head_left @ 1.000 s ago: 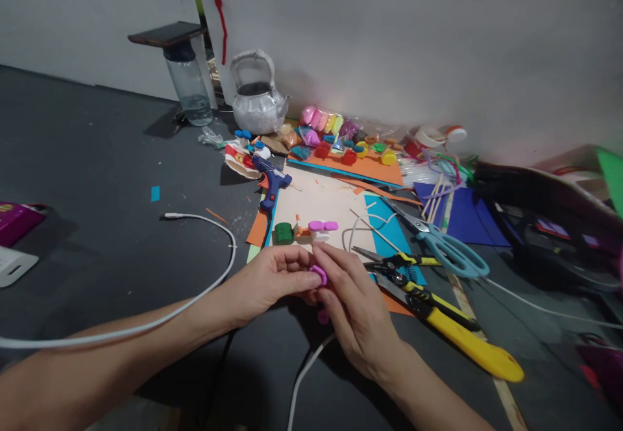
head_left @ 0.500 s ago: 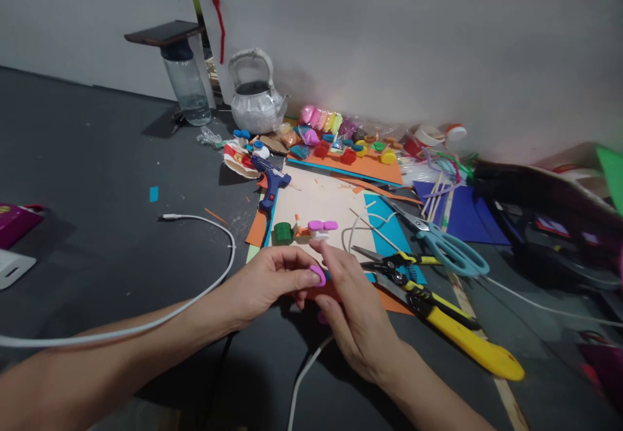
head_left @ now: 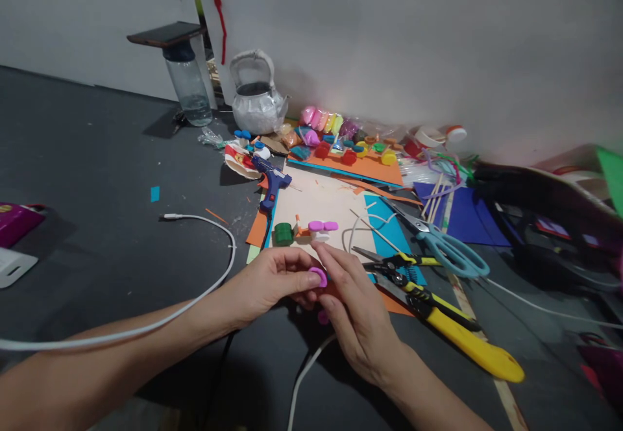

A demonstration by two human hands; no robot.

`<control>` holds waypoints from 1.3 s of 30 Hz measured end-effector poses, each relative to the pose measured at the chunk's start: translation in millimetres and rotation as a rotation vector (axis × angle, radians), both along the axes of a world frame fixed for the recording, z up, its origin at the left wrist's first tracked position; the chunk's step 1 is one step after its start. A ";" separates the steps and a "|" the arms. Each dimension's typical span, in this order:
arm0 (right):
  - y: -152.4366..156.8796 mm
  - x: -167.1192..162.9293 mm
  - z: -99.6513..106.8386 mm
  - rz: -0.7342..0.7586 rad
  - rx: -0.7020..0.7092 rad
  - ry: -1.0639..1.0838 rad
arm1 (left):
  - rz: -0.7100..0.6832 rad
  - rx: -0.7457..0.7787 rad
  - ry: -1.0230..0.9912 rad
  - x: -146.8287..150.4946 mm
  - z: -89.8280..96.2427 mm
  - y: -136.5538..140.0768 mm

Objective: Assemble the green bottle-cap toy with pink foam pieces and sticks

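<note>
My left hand pinches a rounded pink piece of modelling clay between thumb and curled fingers. Beside it, my right hand is open, its fingers stretched forward past the clay and its thumb apart. Whether the right fingertips touch the clay I cannot tell. A second pink bit shows below, near the right thumb. Just beyond the hands, on a cream sheet, stand a dark green round piece and a small figure with pink, white and orange parts.
A blue glue gun lies left of the sheet. To the right are light-blue scissors, yellow-black pliers and a yellow-handled cutter. Coloured clay, a kettle and a bottle stand behind. A white cable crosses my left forearm.
The pink clay between my left fingers has turned slightly and shows more of its curved edge. Both hands stay nearly in place, the right thumb shifting a little.
</note>
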State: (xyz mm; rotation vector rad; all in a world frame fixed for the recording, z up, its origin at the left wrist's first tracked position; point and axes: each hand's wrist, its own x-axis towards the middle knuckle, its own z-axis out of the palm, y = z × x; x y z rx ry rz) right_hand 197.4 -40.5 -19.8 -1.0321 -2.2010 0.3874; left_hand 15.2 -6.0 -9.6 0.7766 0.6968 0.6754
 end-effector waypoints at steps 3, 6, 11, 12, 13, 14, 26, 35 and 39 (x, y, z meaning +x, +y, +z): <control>-0.7 0.2 0.0 0.010 -0.020 0.008 | 0.010 0.016 0.012 -0.4 -0.1 0.1; -0.8 -0.5 0.8 0.023 -0.017 0.006 | 0.031 0.033 0.020 -0.5 -0.3 -0.1; 0.8 -3.2 3.6 0.017 0.040 -0.022 | 0.048 0.041 0.035 -0.9 0.5 -0.4; 1.1 -3.6 3.9 0.016 0.047 -0.027 | 0.053 0.038 0.035 -1.0 0.5 -0.5; 1.2 -3.6 4.0 0.017 0.050 -0.031 | 0.057 0.034 0.034 -1.2 0.3 -0.5; 1.2 -3.3 3.9 0.022 0.048 -0.035 | 0.060 0.030 0.031 -1.4 -0.1 -0.6; 2.4 0.7 4.0 -0.076 0.097 0.069 | -0.025 0.020 -0.042 1.2 1.3 -3.5; 3.9 3.6 5.9 -0.073 0.101 0.092 | -0.047 0.071 0.031 -2.3 1.5 -0.2; 2.9 3.1 5.8 -0.025 0.052 0.069 | 0.003 0.078 0.079 -1.9 3.7 0.4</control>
